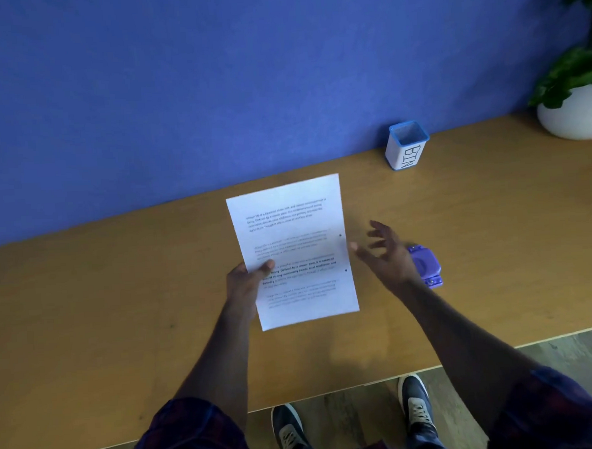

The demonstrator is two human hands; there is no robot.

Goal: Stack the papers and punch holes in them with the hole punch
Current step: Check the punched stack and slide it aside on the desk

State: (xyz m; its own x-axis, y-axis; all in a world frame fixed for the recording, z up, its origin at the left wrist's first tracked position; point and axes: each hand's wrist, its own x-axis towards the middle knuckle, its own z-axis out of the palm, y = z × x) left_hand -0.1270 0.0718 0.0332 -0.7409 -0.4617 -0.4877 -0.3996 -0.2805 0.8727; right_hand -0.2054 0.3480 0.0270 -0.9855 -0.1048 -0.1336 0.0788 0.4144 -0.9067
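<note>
A stack of white printed papers (287, 224) is held above the wooden desk, with two small dark holes near its right edge. My left hand (244, 283) grips the stack at its left edge, thumb on top of the print. My right hand (383, 249) hovers just right of the papers, fingers spread and holding nothing. A purple hole punch (427, 267) lies on the desk just beyond my right hand, partly hidden by the wrist.
A white cup with a blue rim, marked BIN (406, 146), stands at the back by the blue wall. A white plant pot (577, 113) with green leaves sits at the far right. The desk's front edge (331, 392) runs just above my shoes.
</note>
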